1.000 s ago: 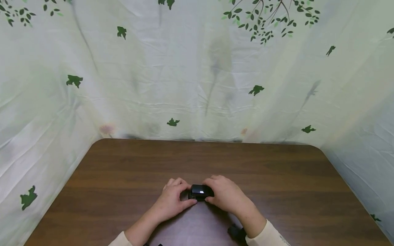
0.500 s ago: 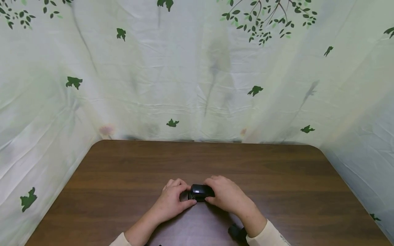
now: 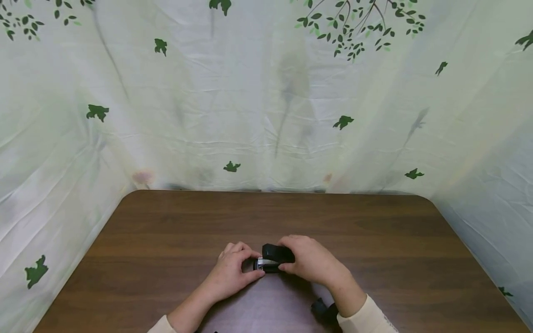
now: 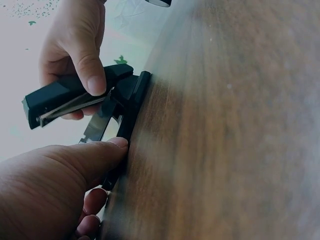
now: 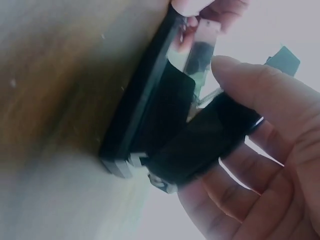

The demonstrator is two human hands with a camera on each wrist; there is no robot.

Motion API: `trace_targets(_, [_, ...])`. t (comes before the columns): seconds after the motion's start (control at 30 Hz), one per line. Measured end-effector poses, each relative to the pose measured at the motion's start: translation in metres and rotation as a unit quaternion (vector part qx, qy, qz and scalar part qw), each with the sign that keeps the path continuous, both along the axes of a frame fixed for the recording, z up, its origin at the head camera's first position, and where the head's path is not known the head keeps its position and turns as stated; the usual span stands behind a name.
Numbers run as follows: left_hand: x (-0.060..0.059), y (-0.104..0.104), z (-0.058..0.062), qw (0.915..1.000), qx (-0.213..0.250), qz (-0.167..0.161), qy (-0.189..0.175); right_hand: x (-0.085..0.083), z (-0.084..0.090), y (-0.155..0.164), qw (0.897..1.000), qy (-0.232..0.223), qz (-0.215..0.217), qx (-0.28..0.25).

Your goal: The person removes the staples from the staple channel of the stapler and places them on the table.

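A black stapler [image 3: 271,268] lies on the table in front of me, its top cover [image 3: 276,253] swung up and back. My left hand [image 3: 233,268] holds the front of the base between thumb and fingers. The raised cover is in the grip of my right hand [image 3: 316,261], thumb on one side and fingers on the other. In the left wrist view the metal staple tray [image 4: 98,126] shows between the cover [image 4: 57,97] and the base [image 4: 134,107]. A thin spring [image 5: 210,96] is visible in the right wrist view, near the right thumb.
Beneath my right wrist sits a black object [image 3: 321,311], partly hidden by the sleeve. A small dark tip [image 3: 215,331] pokes in at the bottom edge. Behind the brown wooden table [image 3: 175,217] hangs a pale leaf-print curtain [image 3: 250,115].
The stapler's cover has gone from lying down to raised, baring the metal tray. My right hand moved slightly right with it; the left hand has stayed at the front end.
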State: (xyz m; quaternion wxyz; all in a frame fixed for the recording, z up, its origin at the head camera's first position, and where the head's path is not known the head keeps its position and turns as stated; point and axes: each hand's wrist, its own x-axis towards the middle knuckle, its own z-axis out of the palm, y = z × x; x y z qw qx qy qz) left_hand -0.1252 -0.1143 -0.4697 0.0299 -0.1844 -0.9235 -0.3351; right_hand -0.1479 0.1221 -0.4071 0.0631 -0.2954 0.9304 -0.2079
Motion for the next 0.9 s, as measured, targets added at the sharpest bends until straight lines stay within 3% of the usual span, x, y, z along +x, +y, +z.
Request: trace_targets(0.9, [-0.001, 0.002, 0.001, 0.9999, -0.006, 0.005, 0.008, -0.004, 0.015, 0.019, 0.998, -0.051, -0.012, -0.022])
